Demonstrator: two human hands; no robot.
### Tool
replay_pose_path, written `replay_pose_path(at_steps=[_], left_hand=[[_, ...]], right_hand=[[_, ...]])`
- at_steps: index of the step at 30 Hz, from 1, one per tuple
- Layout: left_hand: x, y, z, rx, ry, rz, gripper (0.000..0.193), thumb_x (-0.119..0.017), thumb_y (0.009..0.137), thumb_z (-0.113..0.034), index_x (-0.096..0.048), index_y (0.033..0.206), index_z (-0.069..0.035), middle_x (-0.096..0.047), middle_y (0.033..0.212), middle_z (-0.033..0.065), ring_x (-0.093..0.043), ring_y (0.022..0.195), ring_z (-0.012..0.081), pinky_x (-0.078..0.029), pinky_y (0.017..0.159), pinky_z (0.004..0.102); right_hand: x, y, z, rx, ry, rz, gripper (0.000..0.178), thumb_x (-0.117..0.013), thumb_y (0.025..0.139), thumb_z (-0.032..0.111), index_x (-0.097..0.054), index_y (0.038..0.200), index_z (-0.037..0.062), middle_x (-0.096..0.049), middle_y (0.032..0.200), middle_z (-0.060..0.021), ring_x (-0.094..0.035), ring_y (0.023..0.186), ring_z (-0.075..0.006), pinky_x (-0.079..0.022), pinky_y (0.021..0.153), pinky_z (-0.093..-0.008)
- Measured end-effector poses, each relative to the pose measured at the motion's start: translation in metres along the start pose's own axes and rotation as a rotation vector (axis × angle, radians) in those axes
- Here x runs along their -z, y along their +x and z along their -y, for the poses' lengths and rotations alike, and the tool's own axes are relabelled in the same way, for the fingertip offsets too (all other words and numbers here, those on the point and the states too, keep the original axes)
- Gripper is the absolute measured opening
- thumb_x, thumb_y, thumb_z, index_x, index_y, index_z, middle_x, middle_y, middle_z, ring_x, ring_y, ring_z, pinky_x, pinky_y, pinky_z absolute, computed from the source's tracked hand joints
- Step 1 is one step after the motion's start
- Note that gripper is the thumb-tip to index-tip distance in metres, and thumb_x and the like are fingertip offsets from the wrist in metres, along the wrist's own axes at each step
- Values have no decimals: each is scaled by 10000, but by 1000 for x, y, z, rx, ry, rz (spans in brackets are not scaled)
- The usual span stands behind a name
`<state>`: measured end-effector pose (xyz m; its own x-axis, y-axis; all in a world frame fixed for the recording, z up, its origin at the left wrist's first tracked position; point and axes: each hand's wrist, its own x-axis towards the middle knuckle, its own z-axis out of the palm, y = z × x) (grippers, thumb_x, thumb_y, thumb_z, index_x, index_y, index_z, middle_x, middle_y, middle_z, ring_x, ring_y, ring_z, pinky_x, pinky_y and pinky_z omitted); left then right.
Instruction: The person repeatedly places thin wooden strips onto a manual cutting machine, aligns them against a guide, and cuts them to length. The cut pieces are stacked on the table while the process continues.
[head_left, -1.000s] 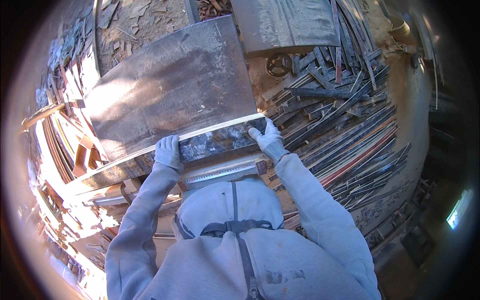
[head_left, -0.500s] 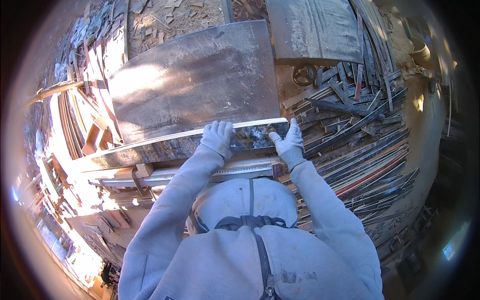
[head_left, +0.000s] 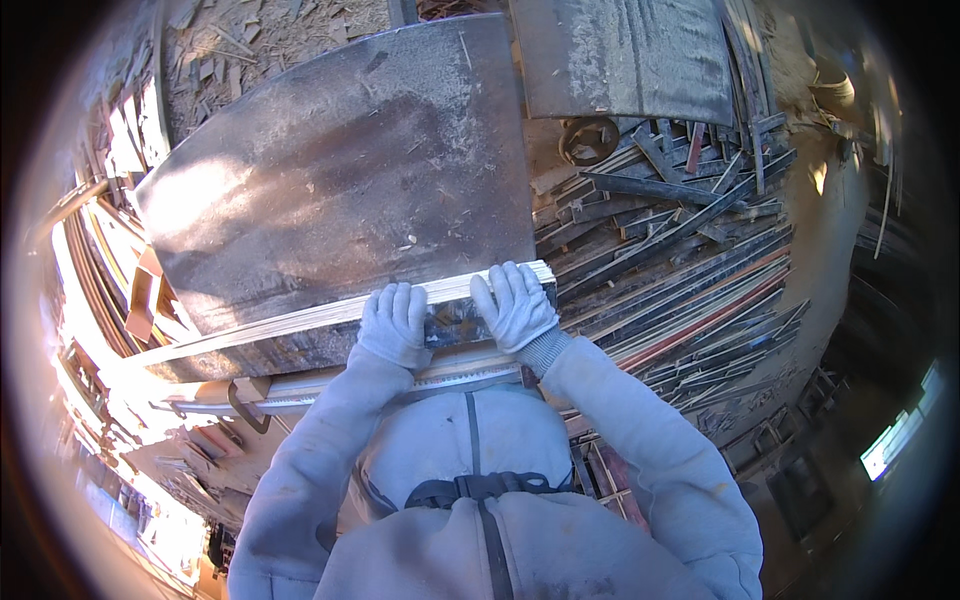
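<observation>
Long, dark-faced, pale-edged wooden boards (head_left: 300, 338): grasped over the top edge by white-gloved left hand (head_left: 396, 320) and right hand (head_left: 515, 305).

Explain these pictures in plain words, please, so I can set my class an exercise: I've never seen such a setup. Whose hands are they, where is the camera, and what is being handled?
No robot arm is doing the handling: a person works with two gloved hands. The view comes from a wide fisheye camera on the person's head, looking down, so straight edges bend near the rim. Picture left is the person's left.

The left hand and right hand lie with their fingers over the top edge of a long, dark-faced board stack. How firmly they grip, I cannot tell. Beyond it spreads a dark, dusty panel with small chips on it. To the right lie many wooden strips.
</observation>
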<state>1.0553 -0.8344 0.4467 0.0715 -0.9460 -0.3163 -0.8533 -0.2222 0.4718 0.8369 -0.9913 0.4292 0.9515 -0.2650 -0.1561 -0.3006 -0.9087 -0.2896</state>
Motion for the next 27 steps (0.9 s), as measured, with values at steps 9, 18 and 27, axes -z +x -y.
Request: replay_pose_path(at_steps=[9, 18, 27], left_hand=[[2, 3, 1, -16, -11, -64, 890, -873, 737, -221, -423, 1482, -36, -555, 1378, 207, -567, 1285, 436, -431, 1099, 595], [31, 33, 6, 13, 99, -37, 926, -926, 695, -306, -455, 1458, -76, -562, 1335, 166, -565, 1232, 395, -440, 1067, 537], [96, 134, 59, 4, 188, -207, 855, -902, 664, -277, -522, 1404, -78, -619, 1210, 163, -610, 1124, 382, -476, 948, 515]], right_hand=[[-4, 7, 5, -58, 59, -191, 646, -602, 1003, 222, -448, 1608, 55, -536, 1530, -275, -554, 1408, -461, -380, 1236, -643], [19, 61, 7, 35, -117, 60, 690, -575, 1025, 275, -426, 1661, 53, -585, 1403, -175, -564, 1296, -371, -367, 1218, -600], [86, 172, -53, 28, -81, 24, 918, -786, 793, 265, -448, 1612, 26, -610, 1280, -155, -595, 1205, -329, -437, 1074, -496]])
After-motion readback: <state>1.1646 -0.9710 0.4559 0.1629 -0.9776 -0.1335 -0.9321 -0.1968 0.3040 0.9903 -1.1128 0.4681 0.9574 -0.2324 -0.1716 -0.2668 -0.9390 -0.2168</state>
